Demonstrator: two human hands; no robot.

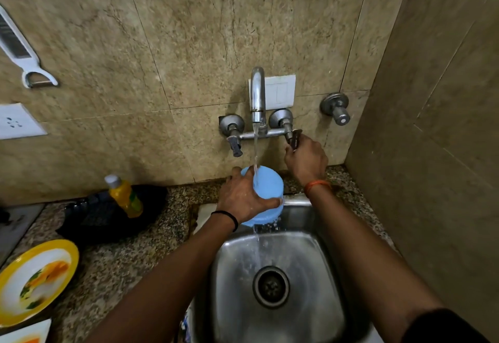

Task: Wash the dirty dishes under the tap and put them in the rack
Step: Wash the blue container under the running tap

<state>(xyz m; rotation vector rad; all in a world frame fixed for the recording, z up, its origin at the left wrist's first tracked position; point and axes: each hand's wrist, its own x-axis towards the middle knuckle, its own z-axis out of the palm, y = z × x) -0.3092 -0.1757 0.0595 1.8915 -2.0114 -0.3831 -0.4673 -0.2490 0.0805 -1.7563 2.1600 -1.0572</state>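
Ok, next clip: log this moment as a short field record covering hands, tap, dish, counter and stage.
left hand: grips the blue bowl under the stream
right hand: grips the right tap handle
tap: running, water falls over the bowl into the steel sink
counter: yellow-rimmed plate at left, yellow bottle on a black rack
stage: bowl being rinsed, not yet racked

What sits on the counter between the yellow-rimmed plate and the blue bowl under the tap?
In the head view, a black rack with a yellow bottle in front of it lies between the plate and the bowl.
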